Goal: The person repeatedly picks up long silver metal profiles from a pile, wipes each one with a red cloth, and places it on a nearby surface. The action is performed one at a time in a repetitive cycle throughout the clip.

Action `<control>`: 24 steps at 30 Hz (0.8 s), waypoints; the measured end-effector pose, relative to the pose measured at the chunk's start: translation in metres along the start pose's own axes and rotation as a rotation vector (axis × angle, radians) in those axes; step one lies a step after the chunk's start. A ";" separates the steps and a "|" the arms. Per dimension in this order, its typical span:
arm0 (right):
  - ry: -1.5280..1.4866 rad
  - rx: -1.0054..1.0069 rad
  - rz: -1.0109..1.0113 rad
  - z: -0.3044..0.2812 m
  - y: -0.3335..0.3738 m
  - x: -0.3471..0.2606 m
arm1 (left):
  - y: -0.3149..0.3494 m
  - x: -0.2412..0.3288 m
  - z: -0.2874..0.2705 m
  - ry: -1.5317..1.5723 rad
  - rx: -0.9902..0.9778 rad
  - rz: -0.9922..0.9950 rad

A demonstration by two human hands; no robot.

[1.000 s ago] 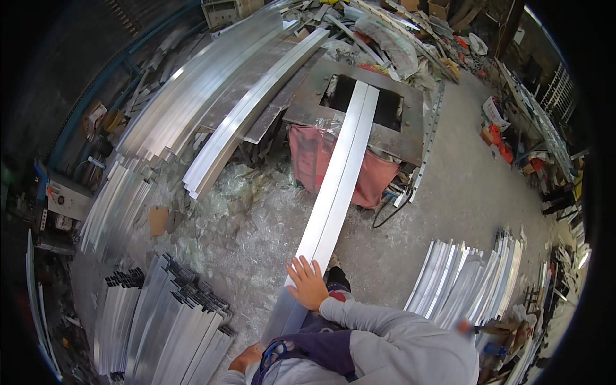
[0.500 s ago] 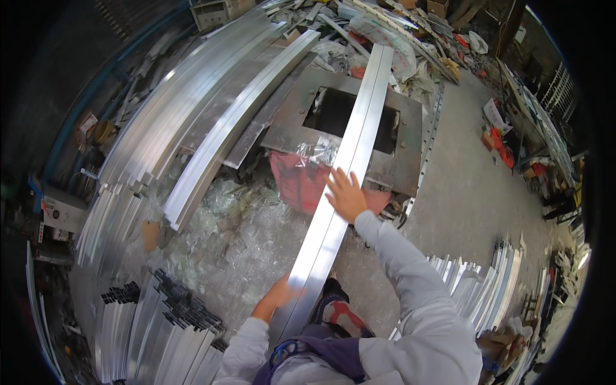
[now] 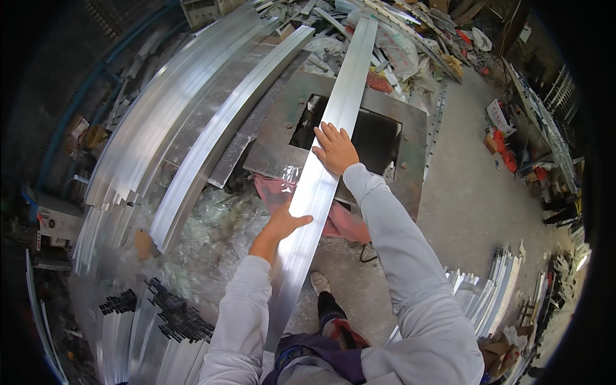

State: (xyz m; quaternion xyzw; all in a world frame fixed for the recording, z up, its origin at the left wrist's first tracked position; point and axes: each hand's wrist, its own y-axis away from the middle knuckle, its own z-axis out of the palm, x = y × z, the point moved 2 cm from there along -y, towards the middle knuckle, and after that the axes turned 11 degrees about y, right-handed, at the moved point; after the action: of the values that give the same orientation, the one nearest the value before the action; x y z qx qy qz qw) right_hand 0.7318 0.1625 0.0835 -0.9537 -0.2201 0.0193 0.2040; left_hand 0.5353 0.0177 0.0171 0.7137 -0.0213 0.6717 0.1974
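A long silvery aluminium profile [image 3: 347,90] with a lengthwise groove slants from beside my body across a steel plate [image 3: 273,151] with a dark rectangular opening. My left hand [image 3: 280,226] grips its left edge, thumb on top; the other fingers are mostly hidden. Farther along, my right hand [image 3: 337,151] lies flat on the profile's top face, fingers stretched out, over the opening. Pinkish-red sheeting [image 3: 346,223] hangs under the plate's near side.
More long profiles [image 3: 173,83] lie side by side at left, with another profile [image 3: 224,122] nearer the plate. Crumpled clear plastic [image 3: 221,221] covers floor at left. Bundled profiles [image 3: 173,350] stand lower left, others [image 3: 494,289] at right. Scrap [image 3: 410,48] is heaped at the far end.
The profile has slid farther away and its far end swung a little left. Both hands have moved forward with it, and my left hand now grips its edge. A shoe has come into view.
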 end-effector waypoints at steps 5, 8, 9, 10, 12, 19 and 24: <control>-0.043 0.040 0.010 0.001 0.032 -0.024 | 0.103 -0.047 0.011 -0.016 0.047 -0.183; -0.074 0.054 -0.028 0.000 0.079 -0.072 | 0.205 -0.102 0.015 0.016 0.108 -0.288; -0.091 0.038 -0.034 -0.005 0.101 -0.098 | 0.238 -0.113 0.013 -0.052 0.115 -0.314; -0.095 0.023 -0.036 -0.010 0.126 -0.120 | 0.271 -0.121 0.016 0.024 0.110 -0.336; -0.108 -0.014 -0.051 -0.025 0.175 -0.168 | 0.341 -0.149 0.020 0.079 0.114 -0.413; -0.218 -0.224 -0.090 -0.099 0.336 -0.326 | 0.574 -0.230 0.021 0.158 0.116 -0.735; -0.346 -0.348 -0.155 -0.145 0.410 -0.385 | 0.721 -0.340 0.020 0.002 0.143 -0.896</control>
State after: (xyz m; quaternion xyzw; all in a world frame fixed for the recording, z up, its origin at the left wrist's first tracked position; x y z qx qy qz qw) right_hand 0.5714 -0.3939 0.0325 -0.9373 -0.3240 0.1282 -0.0031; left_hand 0.3087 -0.7323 -0.1297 0.6638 0.3361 0.5204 0.4190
